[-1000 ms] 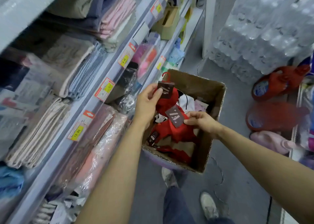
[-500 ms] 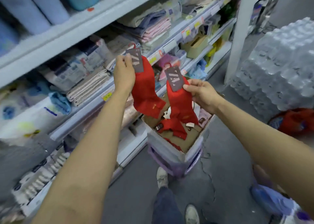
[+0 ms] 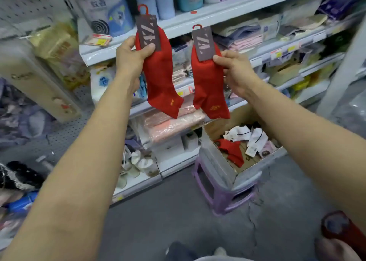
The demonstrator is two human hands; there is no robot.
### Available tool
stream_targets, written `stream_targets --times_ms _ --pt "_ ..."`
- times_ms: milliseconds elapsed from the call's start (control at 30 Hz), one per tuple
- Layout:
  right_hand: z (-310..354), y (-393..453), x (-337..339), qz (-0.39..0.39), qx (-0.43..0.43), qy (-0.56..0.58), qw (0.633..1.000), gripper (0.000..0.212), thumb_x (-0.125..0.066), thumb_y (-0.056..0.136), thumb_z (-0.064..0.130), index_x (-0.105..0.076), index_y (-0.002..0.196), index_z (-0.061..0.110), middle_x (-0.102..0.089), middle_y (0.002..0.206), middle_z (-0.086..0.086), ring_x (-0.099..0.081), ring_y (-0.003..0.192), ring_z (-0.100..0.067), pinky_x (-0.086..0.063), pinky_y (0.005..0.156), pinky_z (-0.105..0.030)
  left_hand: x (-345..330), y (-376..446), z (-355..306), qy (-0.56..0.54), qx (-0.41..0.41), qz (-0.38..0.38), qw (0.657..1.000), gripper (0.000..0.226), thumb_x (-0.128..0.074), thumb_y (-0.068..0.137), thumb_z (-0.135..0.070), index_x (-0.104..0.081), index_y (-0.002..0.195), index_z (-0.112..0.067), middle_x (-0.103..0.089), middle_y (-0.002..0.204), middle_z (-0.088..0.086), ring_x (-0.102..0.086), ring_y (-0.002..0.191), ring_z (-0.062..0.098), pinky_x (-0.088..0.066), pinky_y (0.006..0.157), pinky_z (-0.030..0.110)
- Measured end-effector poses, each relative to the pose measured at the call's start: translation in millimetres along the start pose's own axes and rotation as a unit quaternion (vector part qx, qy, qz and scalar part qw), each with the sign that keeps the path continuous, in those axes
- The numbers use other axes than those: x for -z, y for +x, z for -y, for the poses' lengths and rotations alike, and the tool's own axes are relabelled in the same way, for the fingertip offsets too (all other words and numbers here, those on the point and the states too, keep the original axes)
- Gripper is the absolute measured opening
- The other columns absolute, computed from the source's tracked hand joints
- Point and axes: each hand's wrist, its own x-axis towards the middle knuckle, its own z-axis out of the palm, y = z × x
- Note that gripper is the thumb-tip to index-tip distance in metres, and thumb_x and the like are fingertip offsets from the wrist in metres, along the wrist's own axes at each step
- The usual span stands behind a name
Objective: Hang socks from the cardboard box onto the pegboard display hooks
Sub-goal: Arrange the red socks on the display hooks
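My left hand (image 3: 129, 58) grips a red sock pair (image 3: 160, 78) just under its grey card label with a red plastic hook on top. My right hand (image 3: 232, 70) pinches a second red sock pair (image 3: 208, 84) at its label, also with a red hook. Both hang at chest height in front of the shelves. The cardboard box (image 3: 216, 158) sits on a purple stool (image 3: 221, 197) at lower right, with another red sock pair (image 3: 230, 150) and white socks (image 3: 251, 138) inside. A grey pegboard (image 3: 25, 5) shows at upper left and lower left, partly covered by goods.
Shelves (image 3: 198, 17) with folded towels, packs and bottles fill the background. Slippers and dark fluffy items hang or lie at the left. A white post (image 3: 340, 70) stands at right. A red bottle (image 3: 340, 229) lies on the grey floor at lower right. My feet show below.
Both hands lifted the two red sock pairs out of the box and up in front of the shelves. The view swung left and the pegboard came into sight.
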Motion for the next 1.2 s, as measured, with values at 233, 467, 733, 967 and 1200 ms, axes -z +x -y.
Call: stream_targets --times_ms 233,467,733,967,1200 --pt "23.8 10.1 -94.5 0.062 0.024 0.021 0.998 0.025 -0.061 0.093 0.008 -0.055 0.071 0.018 -0.058 0.057 0.006 -0.051 0.050 -0.008 -0.039 0.052 -0.021 89.3 -9.9 -25.2 0.007 -0.057 -0.073 0.996 0.023 -0.069 0.086 0.002 -0.067 0.100 -0.015 -0.074 0.095 -0.001 -0.068 0.087 0.013 -0.057 0.084 0.031" --pt "19.9 5.2 -206.9 0.109 0.026 0.056 0.992 0.022 -0.060 0.092 0.000 -0.058 0.073 0.012 -0.063 0.054 0.004 -0.055 0.044 -0.006 -0.043 0.045 -0.018 192.8 -32.1 -43.2 0.024 -0.109 -0.168 0.979 0.035 -0.073 0.081 0.004 -0.064 0.113 -0.008 -0.073 0.102 0.003 -0.069 0.091 0.011 -0.055 0.094 0.034" --pt "11.7 -8.7 -352.9 0.162 0.053 0.107 0.980 0.017 -0.063 0.086 -0.006 -0.062 0.078 0.009 -0.068 0.058 0.004 -0.061 0.051 -0.005 -0.049 0.053 -0.018 320.9 -70.0 -77.5 0.111 -0.191 -0.269 0.937 0.037 -0.075 0.078 -0.004 -0.051 0.101 -0.022 -0.065 0.116 0.018 -0.071 0.099 0.028 -0.060 0.081 0.038" --pt "22.0 -23.5 -473.4 0.217 0.051 0.147 0.964 0.021 -0.062 0.087 -0.009 -0.066 0.091 0.011 -0.070 0.067 -0.001 -0.065 0.060 -0.013 -0.055 0.062 -0.025 410.3 -95.4 -108.0 0.146 -0.189 -0.338 0.911 0.038 -0.072 0.080 -0.008 -0.053 0.103 -0.032 -0.072 0.110 0.014 -0.073 0.090 0.023 -0.061 0.074 0.043" --pt "38.0 -32.9 -561.0 0.275 0.059 0.170 0.944 0.035 -0.067 0.084 -0.006 -0.071 0.113 0.013 -0.074 0.105 -0.018 -0.070 0.087 -0.026 -0.059 0.083 -0.039 459.3 -112.4 -131.5 0.144 -0.207 -0.400 0.881 0.037 -0.068 0.086 0.003 -0.055 0.110 -0.023 -0.076 0.086 -0.014 -0.072 0.077 0.013 -0.059 0.067 0.037"
